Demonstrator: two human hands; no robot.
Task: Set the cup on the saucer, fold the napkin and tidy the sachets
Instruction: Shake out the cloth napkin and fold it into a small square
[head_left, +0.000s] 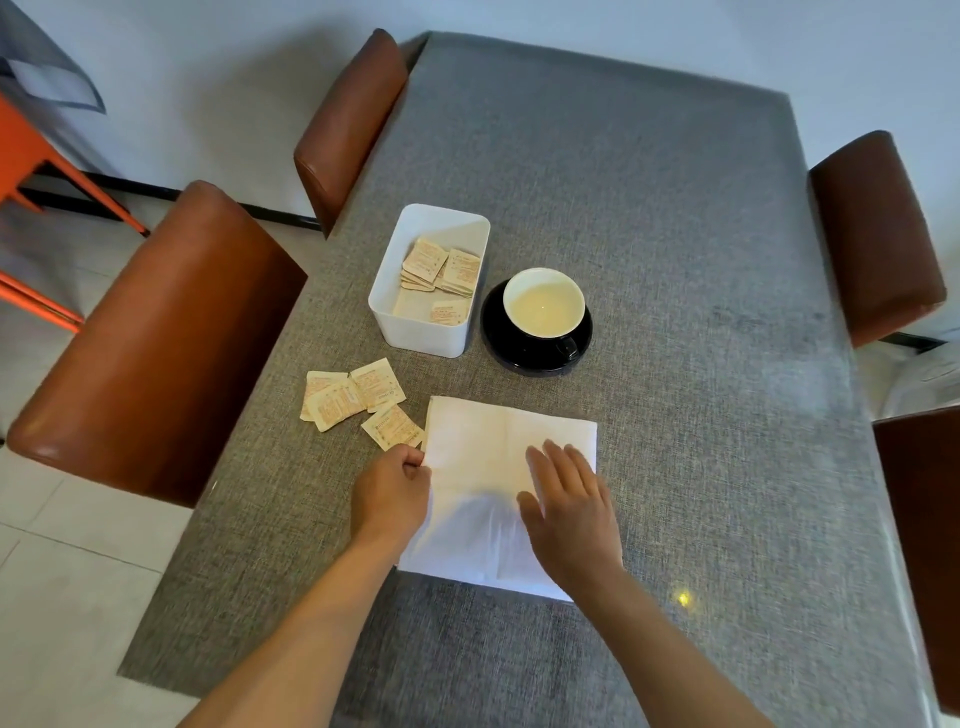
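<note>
Napkin (498, 457) on grey-clothed table (649, 208), brown chairs (156, 338) alongside

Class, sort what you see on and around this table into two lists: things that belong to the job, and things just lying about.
Belongs to the job:
cup, on the saucer
napkin, pinched by the left hand, right hand flat on it
loose sachets
white box holding sachets

Just lying about:
brown chairs
orange frame
</note>
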